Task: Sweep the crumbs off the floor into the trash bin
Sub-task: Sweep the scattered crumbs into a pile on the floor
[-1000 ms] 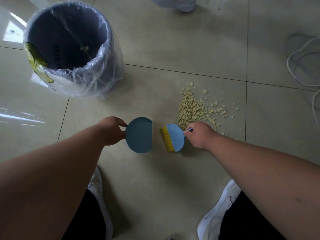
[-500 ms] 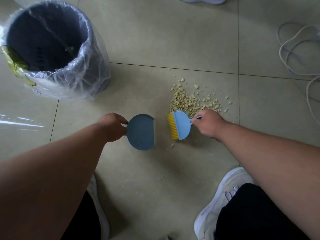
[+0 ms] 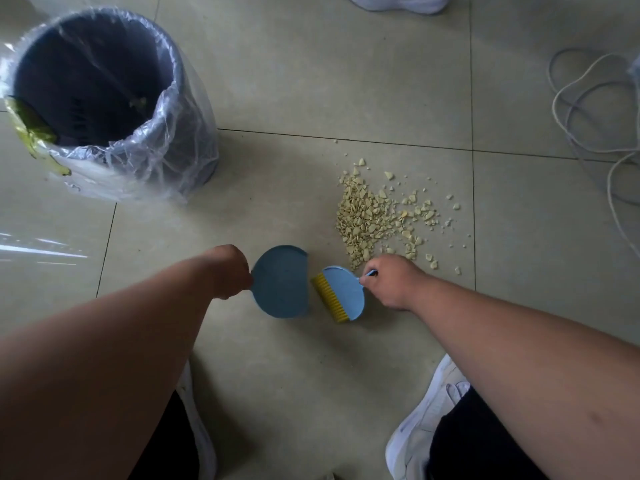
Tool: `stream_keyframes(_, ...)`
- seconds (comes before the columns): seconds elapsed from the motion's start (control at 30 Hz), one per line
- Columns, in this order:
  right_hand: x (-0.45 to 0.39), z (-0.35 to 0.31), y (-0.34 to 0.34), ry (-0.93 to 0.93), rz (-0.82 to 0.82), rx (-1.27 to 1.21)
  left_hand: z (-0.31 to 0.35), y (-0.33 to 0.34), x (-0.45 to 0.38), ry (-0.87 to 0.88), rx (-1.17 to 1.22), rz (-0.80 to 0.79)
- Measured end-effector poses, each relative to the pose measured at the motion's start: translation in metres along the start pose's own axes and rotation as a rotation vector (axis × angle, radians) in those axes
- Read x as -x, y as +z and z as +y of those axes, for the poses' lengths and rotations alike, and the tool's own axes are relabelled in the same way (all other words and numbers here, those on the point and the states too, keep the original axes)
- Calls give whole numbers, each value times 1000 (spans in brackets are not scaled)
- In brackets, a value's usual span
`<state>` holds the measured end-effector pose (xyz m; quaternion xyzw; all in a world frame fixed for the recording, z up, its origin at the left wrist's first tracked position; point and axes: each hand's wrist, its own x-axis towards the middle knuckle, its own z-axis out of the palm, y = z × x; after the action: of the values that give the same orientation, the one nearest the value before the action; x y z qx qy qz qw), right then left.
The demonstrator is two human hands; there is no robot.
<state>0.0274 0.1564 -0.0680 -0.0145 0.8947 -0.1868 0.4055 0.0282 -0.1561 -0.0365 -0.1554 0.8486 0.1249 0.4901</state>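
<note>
A pile of pale yellow crumbs (image 3: 375,218) lies on the tiled floor at centre right. My left hand (image 3: 230,270) grips the handle of a small blue dustpan (image 3: 282,282), which rests on the floor with its straight edge facing right. Just to its right, my right hand (image 3: 389,280) grips the handle of a small blue brush (image 3: 344,292) with yellow bristles pointing toward the pan. The brush sits on the near side of the pile. A dark trash bin (image 3: 104,95) lined with a clear plastic bag stands at the upper left.
A coiled white cable (image 3: 588,109) lies on the floor at the upper right. My two white shoes (image 3: 426,420) are at the bottom, and another person's white shoe (image 3: 398,1) shows at the top edge.
The brush has drawn back toward me and slightly down from the pile's near edge, closer to the dustpan. The view has shifted; the dustpan stays on the floor.
</note>
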Motion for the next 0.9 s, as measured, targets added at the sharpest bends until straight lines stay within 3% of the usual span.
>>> stream_keyframes(0.17, -13, 26, -32, 37, 104, 14, 12, 6, 0, -5, 113, -86)
stream_keyframes(0.43, -21, 60, -67, 118, 204, -59, 33, 7, 0, 68, 234, -54)
stream_keyframes(0.6, -15, 64, -86, 5, 102, 19, 36, 8, 4, 75, 299, -40)
stream_keyframes(0.77, -4, 63, -95, -110, -106, 348, 39, 13, 4, 61, 298, -66)
stream_keyframes(0.9, -4, 62, -83, -95, -108, 403, 44, 20, 5, 86, 267, -83)
